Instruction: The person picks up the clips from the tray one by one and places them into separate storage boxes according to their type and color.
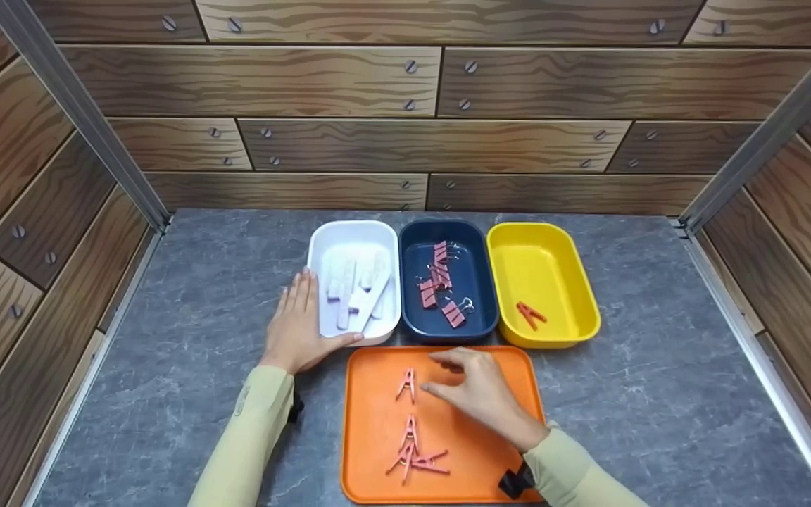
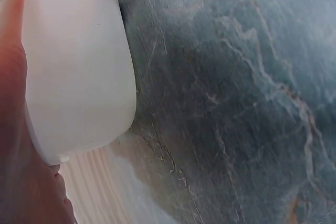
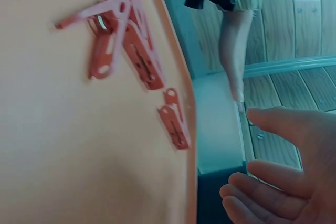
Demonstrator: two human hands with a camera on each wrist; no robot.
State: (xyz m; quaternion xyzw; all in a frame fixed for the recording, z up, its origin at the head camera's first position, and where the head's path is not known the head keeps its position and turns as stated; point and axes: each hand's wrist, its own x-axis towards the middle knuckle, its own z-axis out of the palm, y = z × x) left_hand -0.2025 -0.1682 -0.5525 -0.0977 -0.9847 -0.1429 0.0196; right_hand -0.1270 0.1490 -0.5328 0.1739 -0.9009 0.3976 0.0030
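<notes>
My left hand [image 1: 298, 331] rests against the left side of a white bin [image 1: 377, 339], its fingers straight along the wall and its thumb at the front rim. Over the orange tray [image 1: 370, 422] hovers my right hand [image 1: 481, 394], thumb and fingers apart with nothing between them. Just left of its fingertips lies a pinkish-red clothespin [image 1: 407, 384]. Closer to me on the tray, another clothespin [image 1: 410, 431] touches a small pile of clothespins [image 1: 416, 461]. In the right wrist view, the clothespins [image 3: 174, 124] lie beyond the spread fingers.
Several white elongated pieces [image 1: 346, 296] lie in the white bin; their kind is unclear. Beside it, a navy bin [image 1: 417, 246] holds several pinkish-red binder clips [image 1: 453, 313]. A yellow bin [image 1: 539, 271] on the right holds one red clothespin [image 1: 531, 315]. Wood-patterned panels [image 1: 335, 144] enclose the grey table.
</notes>
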